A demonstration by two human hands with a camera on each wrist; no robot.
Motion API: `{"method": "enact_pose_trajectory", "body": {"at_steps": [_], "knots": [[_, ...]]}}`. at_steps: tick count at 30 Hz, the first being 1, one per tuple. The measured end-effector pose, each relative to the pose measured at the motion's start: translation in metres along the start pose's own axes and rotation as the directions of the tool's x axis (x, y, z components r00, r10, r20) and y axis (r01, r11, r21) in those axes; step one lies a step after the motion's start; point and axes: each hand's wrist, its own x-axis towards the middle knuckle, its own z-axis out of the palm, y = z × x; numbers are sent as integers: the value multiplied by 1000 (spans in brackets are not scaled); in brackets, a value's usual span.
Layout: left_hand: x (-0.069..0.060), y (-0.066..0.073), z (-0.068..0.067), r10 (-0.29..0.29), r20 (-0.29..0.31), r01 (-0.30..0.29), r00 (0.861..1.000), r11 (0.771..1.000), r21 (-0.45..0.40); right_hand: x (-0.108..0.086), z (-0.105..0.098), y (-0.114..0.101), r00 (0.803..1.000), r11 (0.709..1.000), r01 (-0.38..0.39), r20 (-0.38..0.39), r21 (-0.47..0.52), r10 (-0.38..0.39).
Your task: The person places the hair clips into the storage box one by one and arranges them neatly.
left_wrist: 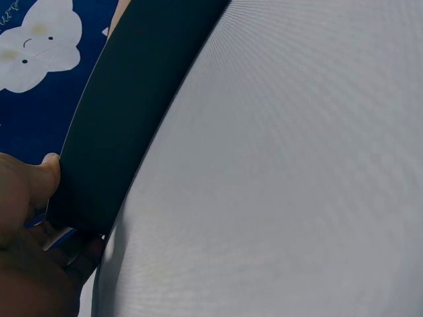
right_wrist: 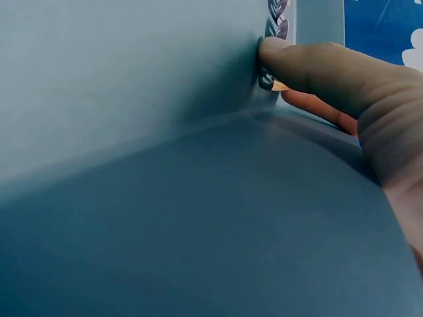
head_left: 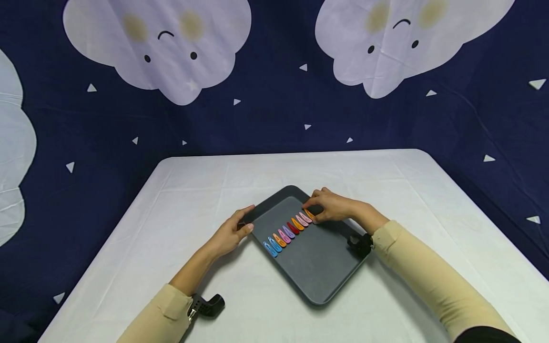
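Observation:
A dark grey rectangular tray [head_left: 321, 269] lies turned at an angle on the table. Along it runs a slanting row of snap hair clips in blue, orange, pink, purple and red, such as the red clip [head_left: 293, 228]. My left hand [head_left: 226, 237] grips the tray's left corner; in the left wrist view, the thumb is at the tray wall [left_wrist: 125, 112] and fingers curl beneath. At the row's far right end, my right hand [head_left: 333, 206] pinches an orange hair clip [head_left: 309, 214] between thumb and fingers. Fingers partly cover this clip [right_wrist: 280, 86] in the right wrist view.
A white cloth covers the table [head_left: 193, 190], whose rounded far edge meets a dark blue curtain [head_left: 266, 128] with clouds and small triangles. The tray's raised rim surrounds the clips. Black wrist cameras sit on both wrists, the right camera [head_left: 360, 244] over the tray's right side.

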Motion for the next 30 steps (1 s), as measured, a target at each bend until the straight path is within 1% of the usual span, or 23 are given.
{"method": "enact_pose_trajectory", "body": {"at_steps": [12, 19, 23, 26, 30], "knots": [[1, 1, 1, 5, -4, -5, 1000, 1000, -2, -2, 0, 1, 1000, 1000, 20, -10, -2, -20], [0, 0, 1, 5, -3, -5, 1000, 1000, 6, -3, -1, 2, 1000, 1000, 10, -14, 13, -10], [0, 2, 1, -15, -2, 15, 1000, 1000, -2, -5, -4, 1, 999, 998, 7, -44, 62, -4], [0, 3, 0, -31, -5, 31, 1000, 999, -15, -9, -10, -1, 997, 993, 10, -74, 121, -2], [0, 2, -1, -40, -17, 40, 999, 999, -17, -15, -19, -2, 994, 985, 21, -109, 169, -2]]}}
